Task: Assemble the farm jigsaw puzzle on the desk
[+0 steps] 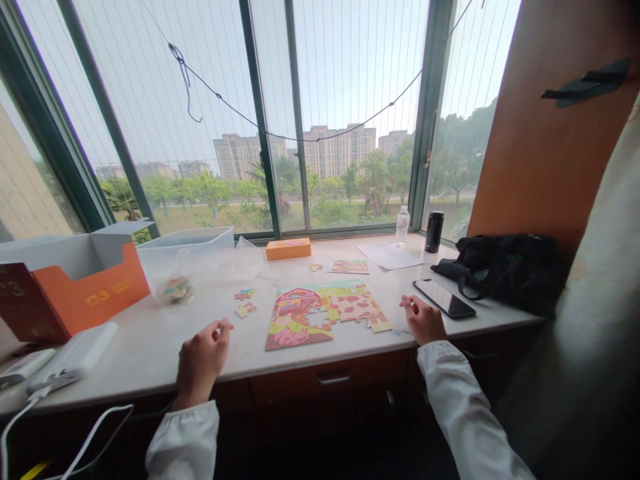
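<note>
A partly assembled jigsaw puzzle (295, 327) of a farm scene, with a red barn, a pink pig and a spotted cow, lies flat between my hands. A gap shows in its lower right part. My left hand (204, 353) rests over the table's front edge, left of the puzzle, fingers curled in and no object visible in them. On the other side, my right hand (424, 320) is also curled closed, between the puzzle and a black phone (444, 298); I see nothing held there. Loose puzzle pieces (245, 309) lie left of the puzzle, and another piece (316, 267) lies behind it.
A small picture card (349, 267) and white paper (390, 256) lie farther back. Around them stand an orange box (289, 249), a water bottle (403, 225), a black tumbler (434, 232) and a black bag (510, 270). Leftward are a plastic bin (187, 239), a large carton (100, 287) and a white power bank (75, 357).
</note>
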`<state>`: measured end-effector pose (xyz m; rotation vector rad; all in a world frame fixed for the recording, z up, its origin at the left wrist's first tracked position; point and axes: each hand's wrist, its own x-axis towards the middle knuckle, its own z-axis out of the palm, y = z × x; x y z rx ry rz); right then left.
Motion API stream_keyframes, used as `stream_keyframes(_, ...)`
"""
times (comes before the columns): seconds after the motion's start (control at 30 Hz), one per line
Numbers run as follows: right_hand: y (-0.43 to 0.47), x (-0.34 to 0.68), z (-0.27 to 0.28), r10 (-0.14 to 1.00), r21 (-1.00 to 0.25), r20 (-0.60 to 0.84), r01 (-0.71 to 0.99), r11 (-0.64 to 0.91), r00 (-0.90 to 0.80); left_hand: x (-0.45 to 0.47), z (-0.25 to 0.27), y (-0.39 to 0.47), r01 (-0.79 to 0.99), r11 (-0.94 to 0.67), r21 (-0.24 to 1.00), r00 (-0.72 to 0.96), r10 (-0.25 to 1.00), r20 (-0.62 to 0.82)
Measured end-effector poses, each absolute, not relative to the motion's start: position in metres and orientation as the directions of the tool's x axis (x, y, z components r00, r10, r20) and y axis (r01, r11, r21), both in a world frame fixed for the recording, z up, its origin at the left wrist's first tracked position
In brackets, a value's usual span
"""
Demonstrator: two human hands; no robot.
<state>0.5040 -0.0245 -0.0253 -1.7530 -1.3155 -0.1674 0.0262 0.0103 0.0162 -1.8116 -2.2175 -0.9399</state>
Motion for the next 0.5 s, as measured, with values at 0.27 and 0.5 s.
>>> stream_keyframes(0.27,-0.022,0.51,-0.035,0.712,-0.569,0.547,0.819,-0.069,0.44,0.032,0.017,0.003,0.911,0.087,0.403,-0.285,0.84,0.461)
stream_keyframes(0.5,-0.022,0.513,-0.037,0.717,-0.564,0.526,0.819,-0.107,0.456,0.031,0.014,0.003,0.91,0.078,0.408,-0.282,0.836,0.471)
